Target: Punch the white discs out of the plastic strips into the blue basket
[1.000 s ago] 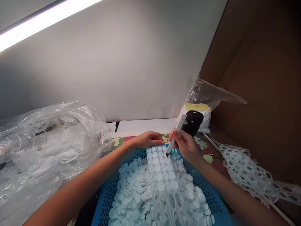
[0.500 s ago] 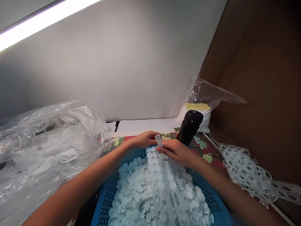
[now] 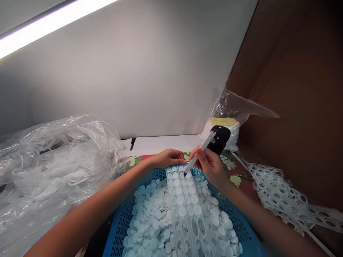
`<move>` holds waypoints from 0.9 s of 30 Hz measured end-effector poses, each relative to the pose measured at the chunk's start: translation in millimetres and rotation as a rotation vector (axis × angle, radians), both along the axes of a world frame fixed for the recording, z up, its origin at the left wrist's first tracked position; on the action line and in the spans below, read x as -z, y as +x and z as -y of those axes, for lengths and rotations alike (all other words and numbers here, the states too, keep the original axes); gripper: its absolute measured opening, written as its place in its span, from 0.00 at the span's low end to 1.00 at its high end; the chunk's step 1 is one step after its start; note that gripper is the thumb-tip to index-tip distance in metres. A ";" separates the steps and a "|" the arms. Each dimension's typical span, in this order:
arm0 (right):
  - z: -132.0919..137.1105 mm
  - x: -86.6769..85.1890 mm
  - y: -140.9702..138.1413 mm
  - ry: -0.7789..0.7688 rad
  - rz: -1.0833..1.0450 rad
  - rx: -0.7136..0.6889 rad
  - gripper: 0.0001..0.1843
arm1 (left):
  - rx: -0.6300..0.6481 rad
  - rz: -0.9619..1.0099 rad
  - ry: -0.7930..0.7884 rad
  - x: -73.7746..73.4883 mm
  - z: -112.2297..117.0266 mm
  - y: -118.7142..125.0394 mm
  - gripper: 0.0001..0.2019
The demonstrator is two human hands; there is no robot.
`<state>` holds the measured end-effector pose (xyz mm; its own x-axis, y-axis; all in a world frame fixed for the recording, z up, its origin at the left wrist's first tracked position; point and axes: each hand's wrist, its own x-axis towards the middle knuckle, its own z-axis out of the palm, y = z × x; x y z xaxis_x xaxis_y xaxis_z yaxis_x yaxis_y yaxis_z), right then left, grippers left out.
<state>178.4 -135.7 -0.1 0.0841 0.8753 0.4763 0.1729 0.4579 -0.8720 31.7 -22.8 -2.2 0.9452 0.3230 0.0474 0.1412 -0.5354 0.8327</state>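
My left hand [image 3: 169, 158] is closed at the far rim of the blue basket [image 3: 118, 228], its fingers curled on the top end of a white plastic strip [image 3: 184, 200]. Rows of round white discs sit in the strip's upper part, while its lower part shows open holes. My right hand [image 3: 211, 165] grips a slim white stick [image 3: 200, 151] with a dark tip. The tip points down at the discs near the strip's top; whether it touches cannot be made out. Under the strip, many loose white discs [image 3: 150, 223] fill the basket.
At the left lies a large clear plastic bag [image 3: 61, 171] with white pieces. Punched-out plastic strips [image 3: 281, 192] lie at the right. Behind my right hand stand a black object [image 3: 221, 139] and a clear bag of white pieces [image 3: 234, 137]. A cardboard wall [image 3: 294, 89] rises on the right.
My right hand has turned over and moved slightly up and right, so the stick now slants with its dark tip down at the strip. My left hand stays at the strip's top end.
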 end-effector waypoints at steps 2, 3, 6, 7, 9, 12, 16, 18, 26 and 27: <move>0.0 1.1 0.7 -0.003 0.054 -0.021 0.17 | -0.004 -0.001 0.004 0.7 -0.3 0.1 0.14; 0.2 1.4 1.3 -0.003 0.085 -0.030 0.17 | -0.002 -0.003 0.006 1.0 -0.4 0.1 0.15; 1.3 1.3 3.1 -0.003 0.160 -0.055 0.15 | 0.009 -0.011 0.017 1.4 -0.4 -0.2 0.16; 1.7 1.2 3.5 0.004 0.172 -0.054 0.15 | 0.011 -0.013 0.021 1.5 -0.4 -0.3 0.16; 2.0 0.8 3.8 0.025 0.180 -0.040 0.15 | 0.007 -0.013 0.028 1.8 -0.5 -0.5 0.16; 1.4 0.3 3.5 0.048 0.222 -0.023 0.15 | 0.000 -0.018 0.036 2.8 -1.2 -0.6 0.16; 0.0 0.2 2.4 0.074 0.486 -0.121 0.15 | -0.002 0.001 0.044 4.1 -2.4 -0.5 0.13; 0.1 0.5 2.0 0.074 0.646 -0.200 0.15 | 0.012 0.014 0.044 4.0 -2.7 -0.4 0.12; 6.2 -3.9 1.1 0.118 0.129 0.079 0.15 | -0.003 -0.007 0.006 1.4 -0.7 -0.9 0.13; 6.2 -4.4 0.6 0.124 0.104 0.069 0.15 | -0.001 -0.005 -0.001 1.3 -0.6 -1.0 0.13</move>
